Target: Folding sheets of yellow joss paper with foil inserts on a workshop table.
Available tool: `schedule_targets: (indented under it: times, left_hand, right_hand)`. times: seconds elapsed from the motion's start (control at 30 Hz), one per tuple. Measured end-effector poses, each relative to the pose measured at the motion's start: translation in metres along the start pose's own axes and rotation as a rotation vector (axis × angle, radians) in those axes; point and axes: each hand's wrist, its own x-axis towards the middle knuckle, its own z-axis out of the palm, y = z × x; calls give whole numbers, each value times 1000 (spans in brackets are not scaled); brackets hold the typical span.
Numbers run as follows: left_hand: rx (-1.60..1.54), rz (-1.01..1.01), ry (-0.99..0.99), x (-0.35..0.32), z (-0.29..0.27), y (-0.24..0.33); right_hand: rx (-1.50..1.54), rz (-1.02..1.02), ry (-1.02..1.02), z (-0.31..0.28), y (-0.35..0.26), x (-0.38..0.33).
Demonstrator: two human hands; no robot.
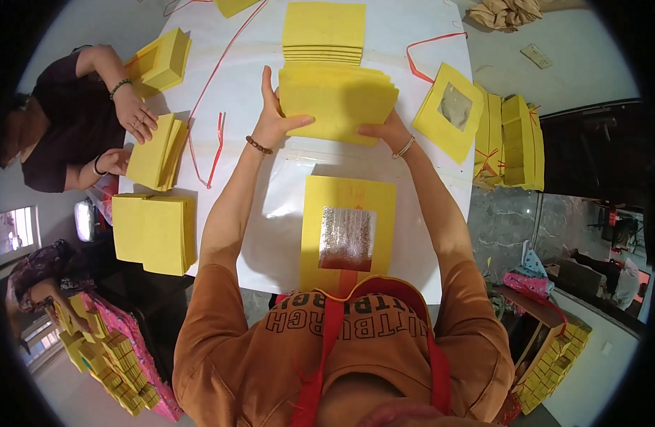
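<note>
Yellow paper sheets (334,107) sit over the white table's (270,213) middle. Our left hand (273,118) and right hand (390,134) grip their ends, thumbs in front, most fingers hidden, probably keeping the loose layers together. Toward the table's near edge, a silver-patched yellow panel (347,238) lies flat, leaving us working room.

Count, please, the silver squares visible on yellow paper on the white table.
2: one silver square near the person's chest, another silver square right of the right hand. More may hide inside the held yellow stack.
</note>
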Motion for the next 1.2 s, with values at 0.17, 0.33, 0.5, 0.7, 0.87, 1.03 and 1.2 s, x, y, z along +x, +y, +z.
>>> schedule_targets:
  times: [0.17,0.33,0.5,0.7,0.87,1.03,1.2]
  left_hand:
    - [508,-42,-221,-4,-20,-50]
    - [761,7,-309,4,-18,-64]
    - [789,-29,-320,-2,-15,-58]
    - [585,-41,-284,-2,-1,-49]
    - [533,-83,-266,7,-11,-53]
    - [539,-162,-301,15,-2,-44]
    - [-378,-2,-171,10,8,-10]
  right_hand:
    - [-308,-115,12,1,18,-19]
    - [-895,-235,94,-16,30,-19]
    - [-1131,-263,78,-10,29,-21]
    - [-687,-128,215,-18,49,-16]
    - [-656,-180,292,-3,37,-11]
    - [-626,-122,294,-5,33,-10]
    - [177,-20,206,-4,18,-14]
